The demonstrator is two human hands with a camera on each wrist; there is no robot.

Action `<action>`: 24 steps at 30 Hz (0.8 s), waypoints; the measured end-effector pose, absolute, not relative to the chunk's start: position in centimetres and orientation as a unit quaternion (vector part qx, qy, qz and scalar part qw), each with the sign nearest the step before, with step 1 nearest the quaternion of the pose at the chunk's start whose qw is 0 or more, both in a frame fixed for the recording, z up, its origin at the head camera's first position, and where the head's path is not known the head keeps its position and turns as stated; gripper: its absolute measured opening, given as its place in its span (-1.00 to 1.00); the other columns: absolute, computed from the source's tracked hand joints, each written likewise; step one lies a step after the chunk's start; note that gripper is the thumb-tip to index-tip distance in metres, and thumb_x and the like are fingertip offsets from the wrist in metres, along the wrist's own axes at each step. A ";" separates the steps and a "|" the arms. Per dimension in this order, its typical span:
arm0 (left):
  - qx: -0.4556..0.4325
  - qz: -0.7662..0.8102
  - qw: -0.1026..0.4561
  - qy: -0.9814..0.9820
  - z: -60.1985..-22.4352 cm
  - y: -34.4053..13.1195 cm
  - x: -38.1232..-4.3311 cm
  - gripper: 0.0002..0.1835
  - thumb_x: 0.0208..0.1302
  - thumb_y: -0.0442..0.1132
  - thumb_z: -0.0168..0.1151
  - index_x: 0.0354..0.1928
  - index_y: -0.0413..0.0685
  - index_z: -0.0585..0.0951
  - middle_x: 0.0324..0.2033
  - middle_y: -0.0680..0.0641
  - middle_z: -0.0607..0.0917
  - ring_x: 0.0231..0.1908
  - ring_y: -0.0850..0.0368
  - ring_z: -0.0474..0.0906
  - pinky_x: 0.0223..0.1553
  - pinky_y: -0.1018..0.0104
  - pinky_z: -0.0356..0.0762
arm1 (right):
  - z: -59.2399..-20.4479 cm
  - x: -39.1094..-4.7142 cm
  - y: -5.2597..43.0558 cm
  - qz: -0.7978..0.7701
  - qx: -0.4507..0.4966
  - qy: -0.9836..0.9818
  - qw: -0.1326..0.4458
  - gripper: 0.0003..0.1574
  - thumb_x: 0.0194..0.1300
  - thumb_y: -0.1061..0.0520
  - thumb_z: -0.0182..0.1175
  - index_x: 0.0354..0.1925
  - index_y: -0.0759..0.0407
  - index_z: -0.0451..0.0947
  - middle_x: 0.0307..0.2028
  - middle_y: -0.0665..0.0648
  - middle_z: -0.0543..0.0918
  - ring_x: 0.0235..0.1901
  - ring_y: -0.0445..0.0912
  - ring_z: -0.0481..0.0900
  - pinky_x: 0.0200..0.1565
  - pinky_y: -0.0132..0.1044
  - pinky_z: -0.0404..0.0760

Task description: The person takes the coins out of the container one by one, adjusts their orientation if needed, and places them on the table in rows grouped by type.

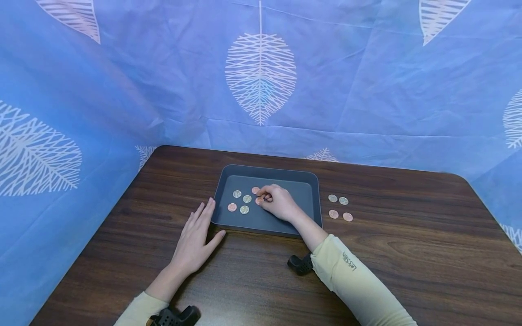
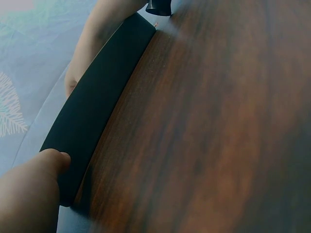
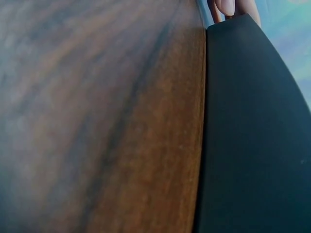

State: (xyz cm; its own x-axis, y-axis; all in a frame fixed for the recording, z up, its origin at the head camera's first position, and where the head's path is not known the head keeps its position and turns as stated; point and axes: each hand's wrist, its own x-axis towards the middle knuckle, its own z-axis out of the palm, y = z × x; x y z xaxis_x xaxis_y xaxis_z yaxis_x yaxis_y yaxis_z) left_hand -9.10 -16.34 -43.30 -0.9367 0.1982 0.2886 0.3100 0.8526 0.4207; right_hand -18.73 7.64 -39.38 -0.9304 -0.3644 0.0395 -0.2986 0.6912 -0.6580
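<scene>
i judge coin handling in hand: right hand [image 1: 280, 202] narrow, pinching copper coin [image 1: 259, 200] inside tray [image 1: 261, 220]. next move calls for clean release or lift, cannot tell which. left hand [image 1: 195, 240] straight-fingered, touching tray's left edge. five other coins [image 1: 244, 209] lie near, one crowding fingertips. four loose coins [image 1: 333, 214] on desk [image 1: 428, 226], beyond tray's right wall.
</scene>
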 end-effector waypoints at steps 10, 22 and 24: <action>-0.133 -0.240 0.119 -0.954 -43.3 -16.3 -9.1 -0.18 0.21 0.15 0.06 0.42 0.09 -0.03 0.39 0.11 0.00 0.37 0.06 -0.09 0.30 -0.02 -0.08 | -39.4 -18.7 7.8 -0.337 -0.222 0.915 0.021 -0.79 0.12 0.26 0.23 -0.21 0.17 0.62 -0.30 0.09 0.50 -0.38 -0.10 0.40 -0.34 -0.33 0.42; -0.132 -0.237 0.117 -0.955 -43.2 -16.3 -9.1 -0.18 0.21 0.14 0.07 0.42 0.08 -0.03 0.39 0.12 -0.01 0.37 0.06 -0.08 0.31 0.00 -0.08 | -39.5 -18.7 8.0 -0.381 -0.208 0.900 0.034 -0.87 0.18 0.19 0.20 -0.26 0.11 0.63 -0.40 0.00 0.62 -0.45 -0.22 0.50 -0.39 -0.35 0.50; -0.132 -0.238 0.118 -0.955 -43.2 -16.3 -9.1 -0.18 0.21 0.14 0.07 0.42 0.08 -0.03 0.39 0.12 -0.01 0.37 0.06 -0.08 0.31 0.00 -0.09 | -39.4 -18.7 8.1 -0.382 -0.204 0.901 0.037 -0.86 0.20 0.20 0.19 -0.24 0.11 0.64 -0.37 0.00 0.64 -0.42 -0.21 0.52 -0.37 -0.34 0.51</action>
State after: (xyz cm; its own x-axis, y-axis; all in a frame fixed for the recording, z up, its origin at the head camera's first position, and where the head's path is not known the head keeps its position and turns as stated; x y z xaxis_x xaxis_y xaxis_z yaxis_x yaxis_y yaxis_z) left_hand -9.10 -16.30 -43.21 -0.9377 0.1956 0.2873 0.3074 0.8525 0.4229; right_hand -18.66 8.07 -39.39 -0.9142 -0.3953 0.0898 -0.3395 0.6256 -0.7024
